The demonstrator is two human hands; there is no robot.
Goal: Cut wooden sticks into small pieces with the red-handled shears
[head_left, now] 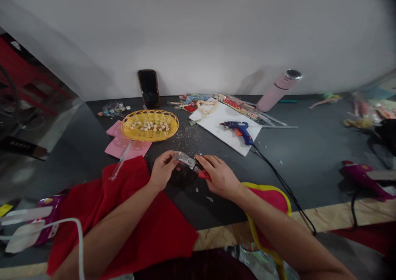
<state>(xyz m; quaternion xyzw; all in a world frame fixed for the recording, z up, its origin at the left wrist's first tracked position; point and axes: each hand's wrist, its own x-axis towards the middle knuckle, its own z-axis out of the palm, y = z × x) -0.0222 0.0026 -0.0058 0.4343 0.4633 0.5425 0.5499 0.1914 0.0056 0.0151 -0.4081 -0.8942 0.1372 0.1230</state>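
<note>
My right hand (220,177) is closed around the red handle of a pair of pruning shears (187,160), whose grey metal blades point left. At the blade tips, my left hand (163,169) pinches with thumb and forefinger. What it pinches is too small to make out. Both hands are just above the dark tabletop (192,208), where pale crumbs and scraps lie scattered. Behind the left hand stands a yellow woven basket (150,136) with several small whitish pieces inside. A blue glue gun (239,128) lies on a white board (213,128) beyond the right hand.
A red cloth (139,226) covers the near left. Pink paper (131,148) lies under the basket. A phone (149,88) leans on the wall, and a pink bottle (276,93) stands tilted in view. The glue gun's black cord (278,179) runs over the front edge.
</note>
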